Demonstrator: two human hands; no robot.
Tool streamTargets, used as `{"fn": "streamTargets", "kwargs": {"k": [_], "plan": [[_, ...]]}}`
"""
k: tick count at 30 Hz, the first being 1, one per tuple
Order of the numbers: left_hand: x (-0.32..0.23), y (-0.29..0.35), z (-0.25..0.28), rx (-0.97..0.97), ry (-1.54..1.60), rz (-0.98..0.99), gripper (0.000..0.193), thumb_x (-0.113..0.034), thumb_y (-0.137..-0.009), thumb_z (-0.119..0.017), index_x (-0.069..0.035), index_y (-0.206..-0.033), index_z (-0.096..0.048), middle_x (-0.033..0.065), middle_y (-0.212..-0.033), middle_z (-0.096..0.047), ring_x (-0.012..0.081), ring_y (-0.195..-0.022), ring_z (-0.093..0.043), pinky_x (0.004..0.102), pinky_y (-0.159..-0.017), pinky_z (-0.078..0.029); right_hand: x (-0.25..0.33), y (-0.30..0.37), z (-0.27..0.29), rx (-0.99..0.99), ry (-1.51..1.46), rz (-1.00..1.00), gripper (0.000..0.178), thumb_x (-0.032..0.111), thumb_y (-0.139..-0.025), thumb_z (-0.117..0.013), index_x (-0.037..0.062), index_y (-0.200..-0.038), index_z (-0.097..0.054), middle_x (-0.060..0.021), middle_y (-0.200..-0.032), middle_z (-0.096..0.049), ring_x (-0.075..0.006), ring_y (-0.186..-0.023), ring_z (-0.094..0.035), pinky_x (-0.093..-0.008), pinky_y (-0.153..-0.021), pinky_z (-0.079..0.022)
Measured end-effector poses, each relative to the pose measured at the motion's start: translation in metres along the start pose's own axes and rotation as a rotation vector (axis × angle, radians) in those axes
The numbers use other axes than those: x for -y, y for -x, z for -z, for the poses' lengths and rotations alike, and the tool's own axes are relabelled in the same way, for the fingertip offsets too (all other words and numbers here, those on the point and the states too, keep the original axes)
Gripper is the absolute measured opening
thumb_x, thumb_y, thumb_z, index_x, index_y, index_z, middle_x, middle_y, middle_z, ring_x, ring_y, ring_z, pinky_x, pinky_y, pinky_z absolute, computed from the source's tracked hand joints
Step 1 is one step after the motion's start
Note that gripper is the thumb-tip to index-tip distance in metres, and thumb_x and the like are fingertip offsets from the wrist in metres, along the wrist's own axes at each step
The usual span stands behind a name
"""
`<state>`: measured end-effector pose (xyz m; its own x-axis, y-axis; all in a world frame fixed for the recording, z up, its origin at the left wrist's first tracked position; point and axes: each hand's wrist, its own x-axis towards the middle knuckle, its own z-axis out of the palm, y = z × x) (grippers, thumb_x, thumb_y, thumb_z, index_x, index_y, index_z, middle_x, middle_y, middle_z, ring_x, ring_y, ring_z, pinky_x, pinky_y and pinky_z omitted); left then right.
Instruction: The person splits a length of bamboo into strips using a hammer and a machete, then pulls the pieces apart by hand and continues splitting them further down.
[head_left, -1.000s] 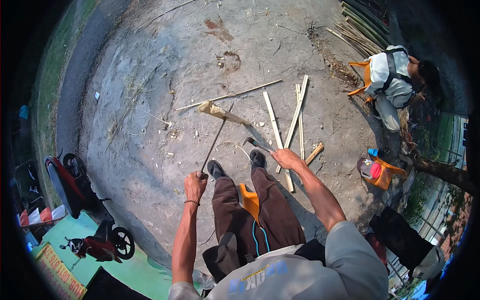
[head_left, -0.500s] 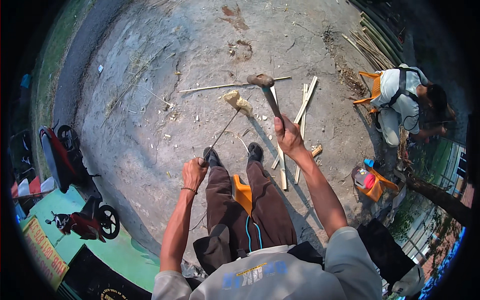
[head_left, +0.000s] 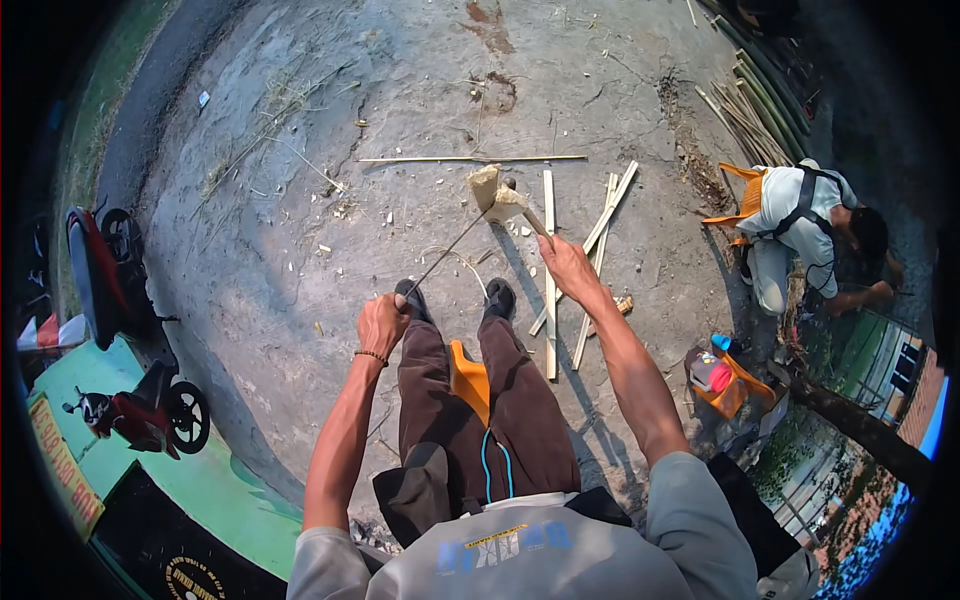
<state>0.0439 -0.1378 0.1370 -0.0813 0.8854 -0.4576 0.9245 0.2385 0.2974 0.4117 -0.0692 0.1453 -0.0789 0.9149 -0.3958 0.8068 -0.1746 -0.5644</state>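
My left hand (head_left: 382,322) is closed round the near end of a thin dark rod-like tool (head_left: 445,254), possibly a blade seen edge-on. The tool's far end meets a pale yellow wood block (head_left: 485,184), which shows as two chunky parts. My right hand (head_left: 569,266) grips the handle of a hammer (head_left: 540,228). Its head is mostly hidden behind the block, so I cannot tell whether they touch. Beyond the block, a long thin strip (head_left: 470,159) lies on the ground. Pale wooden slats (head_left: 550,275) lie just right of the block, some crossing.
An orange stool (head_left: 468,382) shows between my legs. At the right, another person (head_left: 815,225) bends low near bamboo poles (head_left: 770,105). A second orange seat (head_left: 725,398) holds a cap-like item. Two motorbikes (head_left: 150,410) stand at the left. Wood chips dot the concrete.
My right hand has swung the hammer down, bringing its head from above to the block. My left hand keeps its hold on the tool. The whole view has shifted slightly.
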Motion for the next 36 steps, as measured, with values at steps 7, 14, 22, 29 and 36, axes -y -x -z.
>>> {"fn": "streamTargets", "kwargs": {"k": [7, 14, 22, 29, 36], "plan": [[0.033, 0.015, 0.022, 0.038, -0.021, 0.078, 0.022, -0.028, -0.080, -0.070, -0.006, -0.083, -0.072, 0.0229, -0.079, -0.068, 0.0437, -0.077, -0.068, 0.0503, -0.066, -0.054, 0.109, 0.004, 0.065, -0.150, -0.311, 0.073, 0.059, 0.053, -0.107, -0.037, 0.0004, -0.086, -0.054, -0.0141, -0.063, -0.054, -0.0289, -0.058, -0.053, -0.0417, -0.055, -0.041], [0.015, 0.006, 0.016, 0.068, -0.001, -0.003, 0.024, -0.027, -0.082, -0.065, -0.005, -0.080, -0.072, 0.0256, -0.080, -0.068, 0.0446, -0.077, -0.068, 0.0517, -0.067, -0.054, -0.001, -0.005, -0.020, 0.079, -0.014, 0.042, 0.042, 0.042, -0.105, -0.047, 0.0026, -0.102, -0.062, -0.0268, -0.078, -0.064, -0.0456, -0.075, -0.065, -0.0526, -0.067, -0.048], [0.028, 0.010, 0.012, 0.109, 0.067, 0.016, 0.020, -0.024, -0.078, -0.066, -0.006, -0.082, -0.071, 0.0245, -0.082, -0.068, 0.0441, -0.079, -0.068, 0.0513, -0.069, -0.055, 0.026, 0.017, -0.025, -0.076, -0.274, -0.086, 0.058, 0.053, -0.105, -0.039, 0.0001, -0.086, -0.055, -0.0144, -0.062, -0.049, -0.0258, -0.059, -0.049, -0.0405, -0.060, -0.044], [0.041, -0.011, 0.020, 0.048, 0.023, -0.020, 0.021, -0.027, -0.078, -0.071, -0.008, -0.085, -0.071, 0.0208, -0.077, -0.069, 0.0419, -0.076, -0.069, 0.0492, -0.068, -0.055, 0.090, 0.048, 0.040, -0.272, -0.771, -0.007, 0.057, 0.054, -0.107, -0.036, 0.0034, -0.084, -0.048, 0.0038, -0.060, -0.038, -0.0052, -0.051, -0.037, -0.0260, -0.044, -0.030], [0.055, -0.036, 0.005, 0.117, -0.052, -0.062, 0.023, -0.030, -0.080, -0.070, -0.007, -0.082, -0.070, 0.0216, -0.078, -0.068, 0.0427, -0.075, -0.067, 0.0501, -0.065, -0.053, 0.001, 0.014, -0.064, -0.088, -0.142, -0.021, 0.058, 0.049, -0.107, -0.038, -0.0035, -0.095, -0.059, -0.0305, -0.075, -0.058, -0.0503, -0.072, -0.060, -0.0526, -0.063, -0.044]]}}
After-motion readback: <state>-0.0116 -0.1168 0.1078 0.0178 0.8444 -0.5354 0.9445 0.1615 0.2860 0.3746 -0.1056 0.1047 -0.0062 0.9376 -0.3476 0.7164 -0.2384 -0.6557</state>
